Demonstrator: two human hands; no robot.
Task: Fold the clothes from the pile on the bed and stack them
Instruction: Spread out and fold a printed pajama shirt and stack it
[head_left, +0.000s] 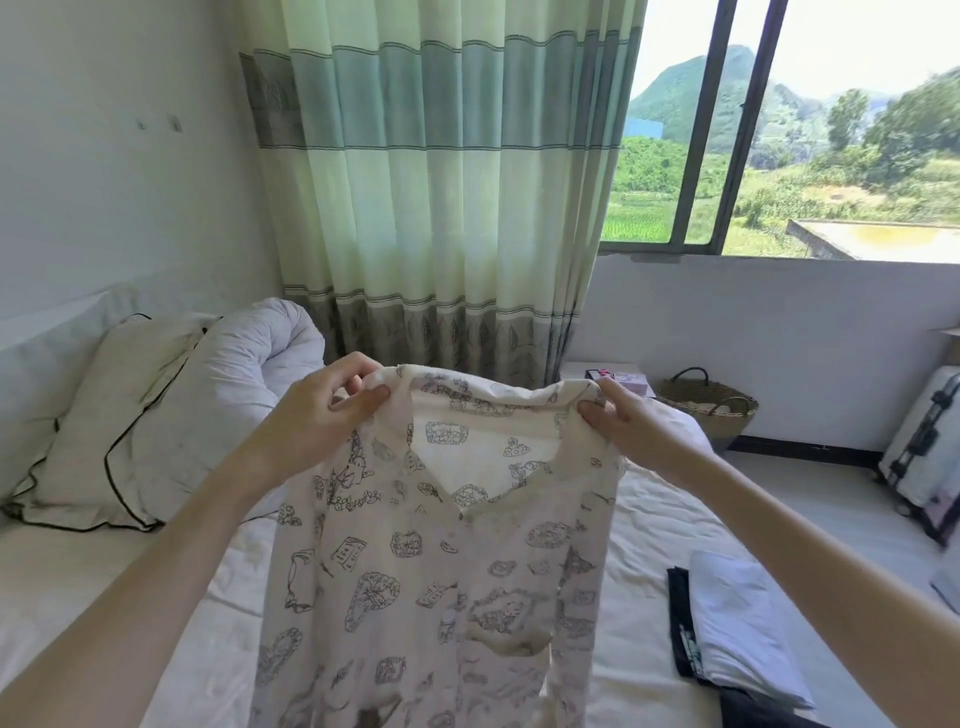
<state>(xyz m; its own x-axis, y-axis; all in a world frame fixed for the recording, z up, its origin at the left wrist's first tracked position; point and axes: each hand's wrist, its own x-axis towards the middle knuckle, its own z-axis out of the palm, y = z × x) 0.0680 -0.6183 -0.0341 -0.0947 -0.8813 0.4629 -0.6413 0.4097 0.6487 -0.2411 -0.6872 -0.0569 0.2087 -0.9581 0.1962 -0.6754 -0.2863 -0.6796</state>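
On my far left a cream pillow (98, 415) with dark piping is leaning against the wall at the head of the bed (654, 499), and just beside it a rolled white duvet (249, 364) is lying across the mattress. Moving in, I am seeing the left hand (322, 410) raised in front of the camera, its fingers (358, 370) curled over and the thumb pressing underneath, pinching the left shoulder of a cream printed shirt (431, 571) near the collar. The shirt is hanging in the air above the bed, held up between both hands, collar uppermost and open toward me, its body dropping straight down past the bottom edge of the view. Behind it a green striped curtain (441, 182) is covering the left part of the window (737, 130). The right hand (628, 415) is gripping the shirt's other shoulder in the same way, thumb in front and the other fingers tucked behind the cloth. Further right, a woven basket (711, 410) is sitting on the floor under the window. On the bed toward the right edge, folded clothes (737, 623) are lying in a stack, a white piece on top of a dark one. A suitcase (924, 457) is standing at the far right.
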